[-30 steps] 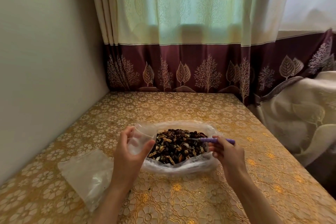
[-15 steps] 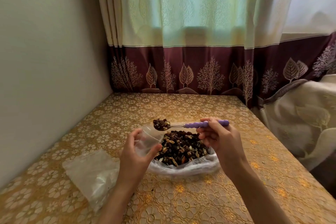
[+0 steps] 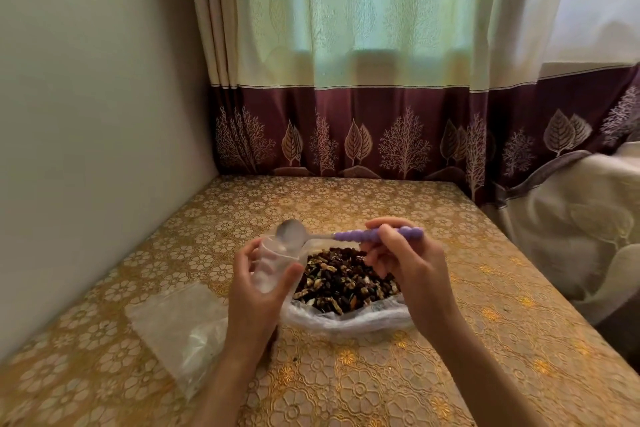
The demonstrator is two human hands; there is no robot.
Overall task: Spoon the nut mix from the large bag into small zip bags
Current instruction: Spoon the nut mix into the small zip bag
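A small bag (image 3: 273, 265) is being gripped by the left hand (image 3: 258, 291) while a spoon (image 3: 332, 236), pinched in the right hand (image 3: 405, 260), is being tipped at its mouth.

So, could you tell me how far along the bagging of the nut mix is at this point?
It looks early. Done: no filled small bag is visible. In hand: the left hand holds a small zip bag open, while the right hand tips the spoon at its mouth; the bowl looks empty. Left: the large bag is full of nut mix, and a stack of empty bags waits on the table.
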